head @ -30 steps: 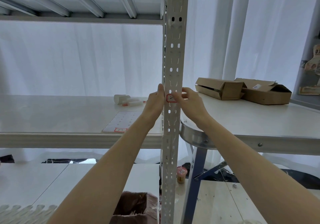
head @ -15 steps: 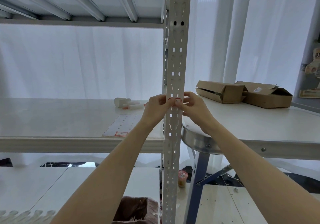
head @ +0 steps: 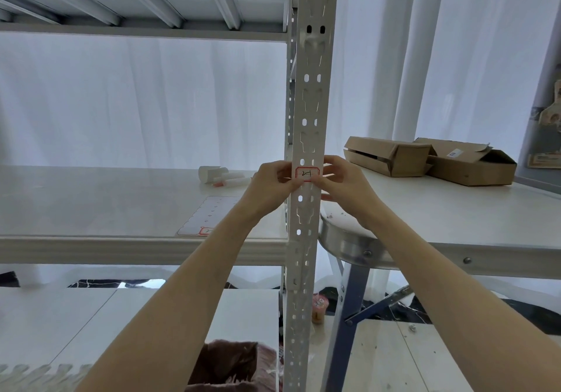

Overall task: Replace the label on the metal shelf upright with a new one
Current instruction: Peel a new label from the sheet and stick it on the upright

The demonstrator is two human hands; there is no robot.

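Note:
A white perforated metal shelf upright runs top to bottom through the middle of the view. A small white label with a red border and dark handwriting lies flat on its front face at shelf height. My left hand reaches in from the left, its thumb and fingertips touching the label's lower left corner. My right hand comes from the right, fingertips at the label's right edge and below it. On the shelf board lies a label sheet with one red-bordered label left at its near edge.
White rolls and a pen-like item lie at the back of the shelf board. Two cardboard boxes sit on the table to the right. A brown bag is on the floor below. A small jar stands beside the upright's foot.
My fingers covered most of the label a moment ago; now they have spread to its edges and the whole label shows on the upright. The view has tilted slightly.

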